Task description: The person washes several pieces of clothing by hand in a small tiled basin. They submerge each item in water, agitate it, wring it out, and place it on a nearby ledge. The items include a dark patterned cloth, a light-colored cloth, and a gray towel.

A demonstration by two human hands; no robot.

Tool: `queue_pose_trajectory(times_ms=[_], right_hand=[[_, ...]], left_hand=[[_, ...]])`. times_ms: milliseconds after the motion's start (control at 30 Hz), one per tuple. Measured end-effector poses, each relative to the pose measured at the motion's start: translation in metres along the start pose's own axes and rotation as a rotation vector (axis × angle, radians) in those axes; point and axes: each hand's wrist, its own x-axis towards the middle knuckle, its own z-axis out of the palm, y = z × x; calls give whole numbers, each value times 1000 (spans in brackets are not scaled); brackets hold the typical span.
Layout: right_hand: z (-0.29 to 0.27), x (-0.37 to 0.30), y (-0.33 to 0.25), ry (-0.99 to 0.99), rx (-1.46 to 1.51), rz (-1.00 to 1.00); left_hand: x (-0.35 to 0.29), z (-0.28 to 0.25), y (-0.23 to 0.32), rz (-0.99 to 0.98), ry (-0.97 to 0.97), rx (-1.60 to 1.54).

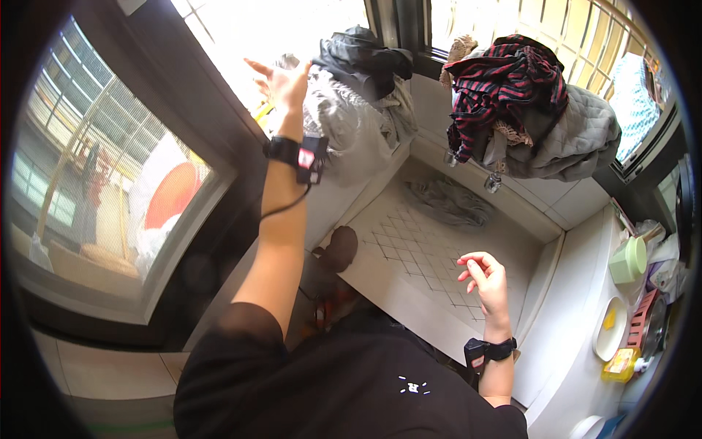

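Left hand point(284, 82) raised far left, fingers spread and touching the grey garment point(344, 121) hanging at the window, nothing gripped; right hand point(484, 282) loosely curled, empty, over tiled floor point(409, 249) near right.

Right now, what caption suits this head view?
Left hand raised to grey clothing by the window; right hand open above tiled floor.

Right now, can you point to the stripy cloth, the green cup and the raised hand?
stripy cloth point(508, 80), head view, middle folds.
green cup point(629, 260), head view, its side.
left hand point(285, 82), head view, the palm.
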Motion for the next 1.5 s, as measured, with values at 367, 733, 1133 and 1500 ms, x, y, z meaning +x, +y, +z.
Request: queue_pose_trajectory(times_ms=[367, 733, 1133, 1500], right_hand=[[-8, 11, 5, 13, -47, 71], [-40, 76, 34, 8, -231, 110], [-46, 238, 237, -430, -878, 47], [-22, 284, 313, -267, -1409, 165]], left_hand=[[-26, 29, -50, 522, -388, 254], [-192, -13, 22, 957, -769, 50], [-330, 30, -116, 123, -1709, -88], [-335, 39, -140, -63, -1816, 42]])
